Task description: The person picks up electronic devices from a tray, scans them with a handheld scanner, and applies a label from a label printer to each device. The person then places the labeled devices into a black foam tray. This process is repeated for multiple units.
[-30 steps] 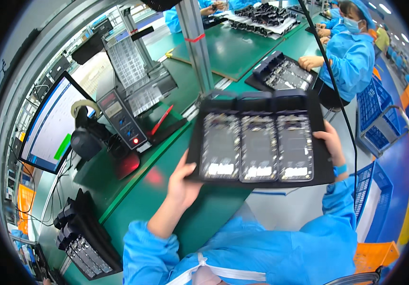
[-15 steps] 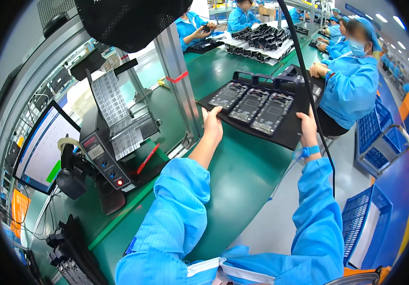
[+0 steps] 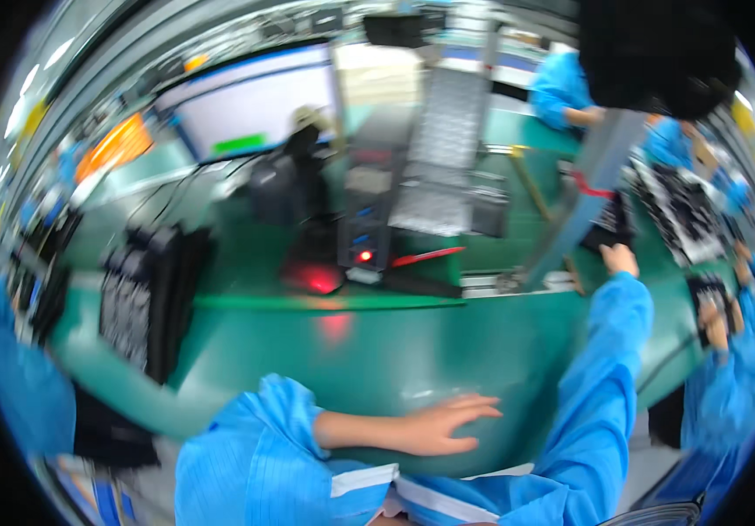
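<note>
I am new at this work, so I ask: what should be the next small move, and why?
Perhaps ease the right hand back from the black tray: it seems to lie on the green table, and the left hand is open and empty. Blur hides whether the right hand grips it.

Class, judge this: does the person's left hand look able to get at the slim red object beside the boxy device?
Probably yes: the left hand appears empty, and no object seems to block its way to the slim red object.

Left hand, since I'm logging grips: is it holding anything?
No, the left hand is open over the table, with nothing in it.
</note>
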The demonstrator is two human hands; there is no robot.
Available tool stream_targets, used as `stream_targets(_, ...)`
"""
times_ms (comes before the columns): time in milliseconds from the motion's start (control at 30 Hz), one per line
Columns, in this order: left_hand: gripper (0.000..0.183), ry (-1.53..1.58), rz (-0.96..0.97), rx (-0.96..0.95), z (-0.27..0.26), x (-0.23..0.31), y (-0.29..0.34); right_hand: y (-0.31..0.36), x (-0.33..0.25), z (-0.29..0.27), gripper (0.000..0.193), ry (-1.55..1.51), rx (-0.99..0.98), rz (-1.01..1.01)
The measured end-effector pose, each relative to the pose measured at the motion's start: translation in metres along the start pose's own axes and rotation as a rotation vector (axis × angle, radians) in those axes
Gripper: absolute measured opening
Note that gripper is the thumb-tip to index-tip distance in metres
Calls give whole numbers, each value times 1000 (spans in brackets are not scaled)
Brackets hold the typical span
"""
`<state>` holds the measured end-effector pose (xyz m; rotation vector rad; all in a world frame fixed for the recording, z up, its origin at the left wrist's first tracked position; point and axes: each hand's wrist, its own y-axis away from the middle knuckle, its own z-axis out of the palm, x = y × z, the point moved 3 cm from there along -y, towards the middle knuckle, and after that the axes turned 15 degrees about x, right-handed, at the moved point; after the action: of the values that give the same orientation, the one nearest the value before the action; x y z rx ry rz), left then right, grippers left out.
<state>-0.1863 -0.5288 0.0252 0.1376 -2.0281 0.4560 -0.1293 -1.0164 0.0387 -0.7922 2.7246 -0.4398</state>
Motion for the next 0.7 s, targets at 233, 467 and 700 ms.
stream_targets(233, 46, -881, -393, 927, -145, 10, 216, 41, 63, -28, 27, -618, 951, 28)
stream_targets(467, 36, -1186, -543, 1712, -298, -4, 441, 288, -142, -131, 7, -1322, 463, -517)
stream_targets(700, 63, -1024, -1077, 1768, -460, -82, 575, 571, -425, -104, 40, -1325, -1234, -735)
